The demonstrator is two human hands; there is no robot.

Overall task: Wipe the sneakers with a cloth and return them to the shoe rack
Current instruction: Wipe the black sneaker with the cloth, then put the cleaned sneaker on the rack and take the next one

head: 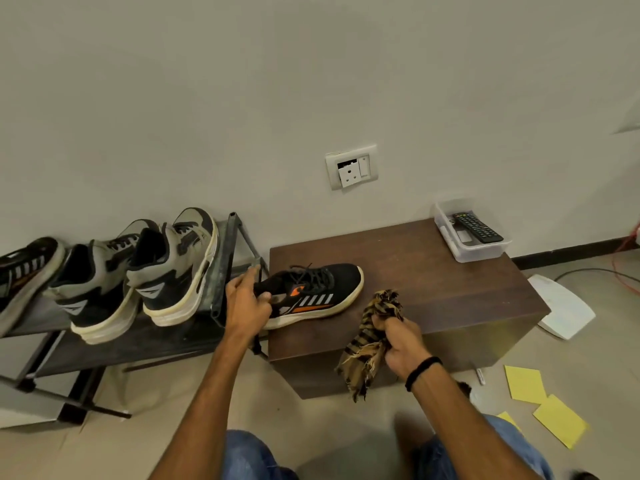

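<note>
A black sneaker with white stripes and orange marks lies on the left end of a low brown table, toe pointing right. My left hand grips its heel. My right hand is closed on a bunched brown-and-black striped cloth, held just off the table's front edge, right of the sneaker and not touching it. The dark metal shoe rack stands to the left, carrying a grey-and-black pair and the matching black sneaker at the far left.
A clear plastic tray holding a remote sits at the table's back right corner. Yellow paper sheets and a white board lie on the floor to the right. A wall socket is behind the table.
</note>
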